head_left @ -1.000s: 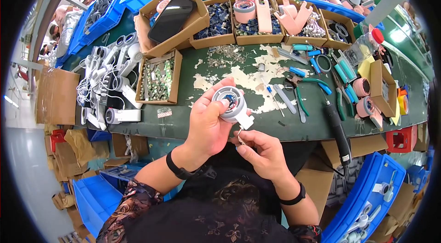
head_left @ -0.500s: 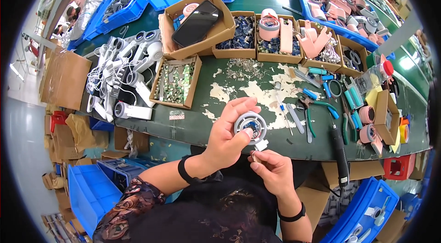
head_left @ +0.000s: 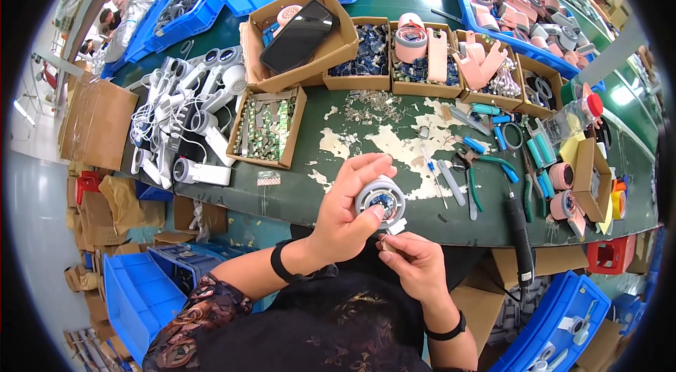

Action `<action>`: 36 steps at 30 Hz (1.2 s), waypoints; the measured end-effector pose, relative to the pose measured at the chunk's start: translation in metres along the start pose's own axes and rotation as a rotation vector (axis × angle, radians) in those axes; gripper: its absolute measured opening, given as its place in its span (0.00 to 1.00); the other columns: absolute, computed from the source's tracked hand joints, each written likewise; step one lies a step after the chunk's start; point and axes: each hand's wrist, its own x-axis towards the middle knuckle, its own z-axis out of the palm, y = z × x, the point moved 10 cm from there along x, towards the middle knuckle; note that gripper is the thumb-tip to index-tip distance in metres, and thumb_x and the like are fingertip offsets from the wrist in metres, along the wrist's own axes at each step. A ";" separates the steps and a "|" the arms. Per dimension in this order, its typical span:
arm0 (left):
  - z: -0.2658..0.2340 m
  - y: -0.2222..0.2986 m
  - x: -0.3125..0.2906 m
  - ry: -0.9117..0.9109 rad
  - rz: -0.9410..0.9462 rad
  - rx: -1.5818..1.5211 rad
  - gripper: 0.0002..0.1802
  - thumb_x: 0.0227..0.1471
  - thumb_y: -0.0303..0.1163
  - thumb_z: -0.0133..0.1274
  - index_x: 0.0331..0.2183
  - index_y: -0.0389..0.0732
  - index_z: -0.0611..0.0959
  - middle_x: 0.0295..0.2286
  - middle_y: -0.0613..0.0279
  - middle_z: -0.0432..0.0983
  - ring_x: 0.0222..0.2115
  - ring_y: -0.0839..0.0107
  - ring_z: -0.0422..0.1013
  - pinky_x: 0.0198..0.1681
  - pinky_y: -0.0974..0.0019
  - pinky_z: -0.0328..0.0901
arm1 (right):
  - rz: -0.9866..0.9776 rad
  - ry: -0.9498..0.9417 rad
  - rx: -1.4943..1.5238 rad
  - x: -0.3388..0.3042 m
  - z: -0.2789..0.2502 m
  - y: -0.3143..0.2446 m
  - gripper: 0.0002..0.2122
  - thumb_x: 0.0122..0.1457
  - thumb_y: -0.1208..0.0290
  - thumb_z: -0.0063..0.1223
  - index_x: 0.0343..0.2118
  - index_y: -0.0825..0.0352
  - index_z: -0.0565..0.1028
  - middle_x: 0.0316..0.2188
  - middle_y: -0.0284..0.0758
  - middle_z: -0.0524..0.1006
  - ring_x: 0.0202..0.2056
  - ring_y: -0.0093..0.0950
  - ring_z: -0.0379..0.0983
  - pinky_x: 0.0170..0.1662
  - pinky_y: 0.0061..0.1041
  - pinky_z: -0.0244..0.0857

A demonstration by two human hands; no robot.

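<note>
A round grey-and-white fan head (head_left: 396,191) is held above the table's near edge in my left hand (head_left: 345,213). The fingers curl around its far-left side, and the thumb presses onto the small blue circuit board (head_left: 382,200) inside its ring. A short white tab (head_left: 397,225) sticks out of the housing toward me. Just below that tab, my right hand (head_left: 417,264) has its thumb and index finger pinched together at a tiny thin piece, too small to name.
Screwdriver (head_left: 434,176), green-handled pliers (head_left: 477,185) and a black electric screwdriver (head_left: 520,238) lie to the right. White handheld fans (head_left: 204,125) pile up at left. Cardboard boxes of parts line the back, a black phone (head_left: 299,35) resting on one. Blue crates (head_left: 141,294) stand below.
Both hands and the fan head have shifted very slightly left in the picture. My left thumb stays on the board, and the right fingers stay pinched near the tab.
</note>
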 end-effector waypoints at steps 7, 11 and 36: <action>0.005 0.027 -0.003 -0.084 0.211 0.291 0.34 0.48 0.22 0.49 0.60 0.31 0.70 0.57 0.46 0.61 0.53 0.60 0.70 0.55 0.61 0.69 | -0.143 0.081 -0.477 0.001 0.001 -0.048 0.16 0.49 0.77 0.69 0.43 0.67 0.81 0.39 0.39 0.82 0.41 0.38 0.79 0.45 0.32 0.72; 0.004 0.026 -0.004 -0.077 0.194 0.277 0.34 0.48 0.22 0.49 0.60 0.30 0.70 0.58 0.46 0.62 0.53 0.59 0.69 0.54 0.60 0.69 | -0.239 0.129 -0.523 -0.004 -0.004 -0.060 0.16 0.49 0.78 0.70 0.43 0.68 0.81 0.37 0.37 0.81 0.33 0.30 0.77 0.37 0.25 0.69; 0.023 0.091 -0.012 0.090 0.039 0.086 0.52 0.51 0.49 0.63 0.65 0.28 0.59 0.57 0.41 0.66 0.50 0.59 0.73 0.51 0.58 0.74 | -0.232 -0.163 0.079 -0.021 0.016 -0.091 0.09 0.54 0.71 0.69 0.37 0.66 0.83 0.31 0.32 0.78 0.33 0.28 0.75 0.34 0.27 0.67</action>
